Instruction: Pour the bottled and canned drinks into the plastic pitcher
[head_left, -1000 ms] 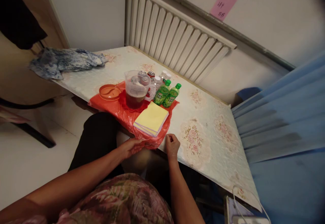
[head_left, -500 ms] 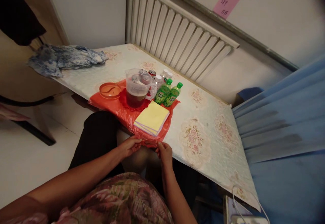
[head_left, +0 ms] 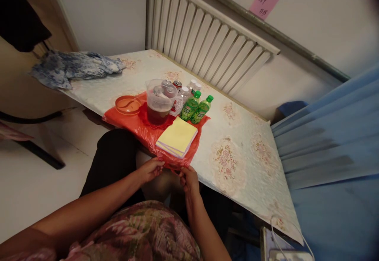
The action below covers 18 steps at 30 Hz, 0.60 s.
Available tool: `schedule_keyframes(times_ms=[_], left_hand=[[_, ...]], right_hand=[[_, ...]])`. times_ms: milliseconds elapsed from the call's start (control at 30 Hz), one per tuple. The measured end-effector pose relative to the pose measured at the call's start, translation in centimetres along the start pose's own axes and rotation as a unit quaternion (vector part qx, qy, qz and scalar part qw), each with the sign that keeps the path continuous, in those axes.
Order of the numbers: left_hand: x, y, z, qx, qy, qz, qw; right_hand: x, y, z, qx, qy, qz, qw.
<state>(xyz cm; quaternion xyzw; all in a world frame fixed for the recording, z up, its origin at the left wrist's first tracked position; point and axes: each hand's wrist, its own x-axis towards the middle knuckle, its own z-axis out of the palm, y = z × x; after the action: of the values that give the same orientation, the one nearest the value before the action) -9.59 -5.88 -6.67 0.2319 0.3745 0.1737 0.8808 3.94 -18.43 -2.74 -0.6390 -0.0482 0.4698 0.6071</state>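
Left hand (head_left: pixel 151 169) and right hand (head_left: pixel 190 179) pinch red plastic (head_left: pixel 144 136)

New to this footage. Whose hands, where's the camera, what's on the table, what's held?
No machine here: a person's bare left hand and right hand, filmed by one camera worn on the head, looking forward and down. On the flowered table lies red plastic film; it bears a round orange dish, a clear jug of brownish liquid and a yellow-topped stack. Green bottles stand beside the stack; other bottles and cans are partly hidden. A patterned cloth lies at the left end. Both hands pinch the red plastic film's near edge.
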Motion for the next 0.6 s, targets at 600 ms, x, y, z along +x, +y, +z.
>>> schedule_keyframes(times_ms=[600], left_hand=[[0.90,-0.18,0.18,-0.005,-0.002,-0.005,1.000]], right_hand=[[0.21,0.25,-0.05,-0.013,0.009,-0.020,1.000]])
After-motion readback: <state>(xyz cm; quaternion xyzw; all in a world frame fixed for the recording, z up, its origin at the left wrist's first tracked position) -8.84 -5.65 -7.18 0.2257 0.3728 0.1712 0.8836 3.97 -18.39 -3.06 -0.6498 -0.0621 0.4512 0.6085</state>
